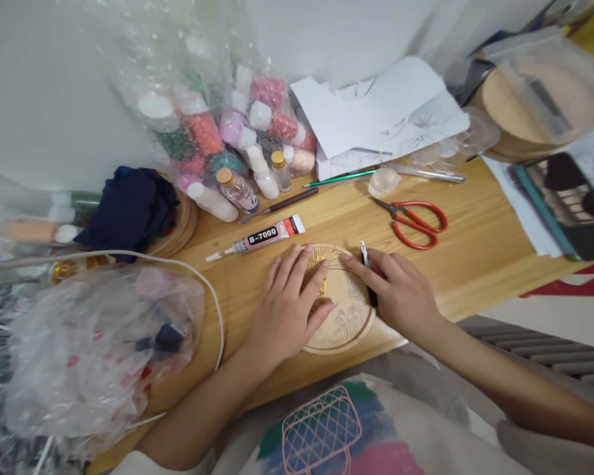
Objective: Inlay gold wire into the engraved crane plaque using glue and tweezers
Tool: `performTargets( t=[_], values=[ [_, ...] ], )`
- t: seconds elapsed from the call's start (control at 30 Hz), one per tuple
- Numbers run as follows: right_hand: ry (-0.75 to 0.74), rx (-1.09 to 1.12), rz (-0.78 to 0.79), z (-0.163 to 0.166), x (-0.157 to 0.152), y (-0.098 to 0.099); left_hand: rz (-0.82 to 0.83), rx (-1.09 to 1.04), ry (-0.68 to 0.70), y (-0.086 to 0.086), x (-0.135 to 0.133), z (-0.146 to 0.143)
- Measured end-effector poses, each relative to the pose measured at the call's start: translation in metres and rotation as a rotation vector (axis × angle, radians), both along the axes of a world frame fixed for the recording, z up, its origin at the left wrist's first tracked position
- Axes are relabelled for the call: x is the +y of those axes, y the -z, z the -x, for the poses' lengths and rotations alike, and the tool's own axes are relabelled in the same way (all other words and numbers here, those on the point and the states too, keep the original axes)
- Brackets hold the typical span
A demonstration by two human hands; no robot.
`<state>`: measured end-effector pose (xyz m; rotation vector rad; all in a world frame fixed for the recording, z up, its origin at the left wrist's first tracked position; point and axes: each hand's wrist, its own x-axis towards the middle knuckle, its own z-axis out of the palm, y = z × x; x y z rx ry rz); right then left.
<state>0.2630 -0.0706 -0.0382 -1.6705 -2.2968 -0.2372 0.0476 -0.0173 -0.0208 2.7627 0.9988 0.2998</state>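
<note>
Steadying the round wooden disc (pixel 344 284) seems the main need, and I would have the left hand (pixel 287 307) press lightly, clear of the drawn lines. The disc lies partly beneath the left fingers, which are spread apart; the right index fingertip rests at or just above its far part. From my remote seat, I judge that gentle, flat touches suit the gold pieces (pixel 323 288) beside the left index finger, since dragging could shift them. Pale and flat, the disc bears dark wave drawings (pixel 352 322) just right of the left thumb tip. Black tweezers (pixel 371 295) sit under the right hand (pixel 406 297); I cannot tell whether its bent fingers clamp them. Past the left fingertips lies a B-7000 glue tube (pixel 264 237); beyond the right knuckles, red-handled pliers (pixel 395 210).
</note>
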Motion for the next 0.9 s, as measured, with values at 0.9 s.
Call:
performTargets(
  t=[0.9],
  values=[
    [-0.014, -0.004, 0.051, -0.0013, 0.0014, -0.0006, -0.022, 0.073, 0.002, -0.0048, -0.0006, -0.0044]
  ],
)
